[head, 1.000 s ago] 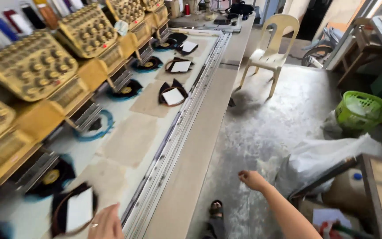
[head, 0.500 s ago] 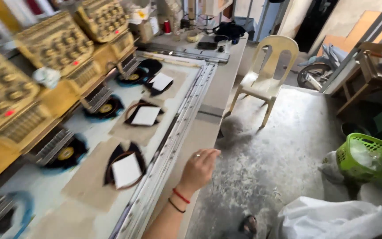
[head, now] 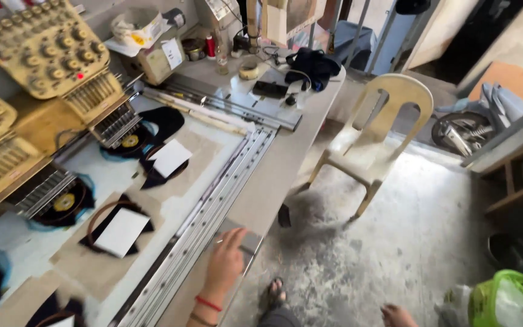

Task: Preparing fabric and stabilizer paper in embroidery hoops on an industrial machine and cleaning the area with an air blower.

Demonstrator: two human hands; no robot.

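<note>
The left hand point(head: 225, 261) lies flat on the near edge of the desk point(head: 286, 163), its fingers point(head: 232, 237) spread and straight, holding nothing; under them is a small grey plate point(head: 244, 237) set at the desk's lip. The plate looks like thin sheet metal, so by my judgement stiff, light and rather slick, best taken by its free edge at the lip, where a finger can get beneath it; whether it is loose or fixed down I cannot tell. The right hand point(head: 398, 315) shows only in part at the bottom of the view, low over the concrete floor point(head: 407, 242); its fingers are cut off by the edge, so how far open they are I cannot tell. A sandalled foot point(head: 272, 293) stands just below the left hand.

Just beside the hand, toward the machine, long metal rails point(head: 213, 209) run along the desk; beyond them lie dark fabric pieces in hoops, each under a white sheet point(head: 121, 232), the next one point(head: 169, 157) farther on; soft, limp stuff that would shift if brushed. Yellow embroidery heads point(head: 43, 48) overhang them. To the right a cream plastic chair point(head: 373, 136) stands near the desk, and a green basket point(head: 503, 300) sits at the lower right. At the far end lie a dark cloth bundle point(head: 311, 63), a tape roll point(head: 249, 70) and a cardboard box point(head: 155, 57).
</note>
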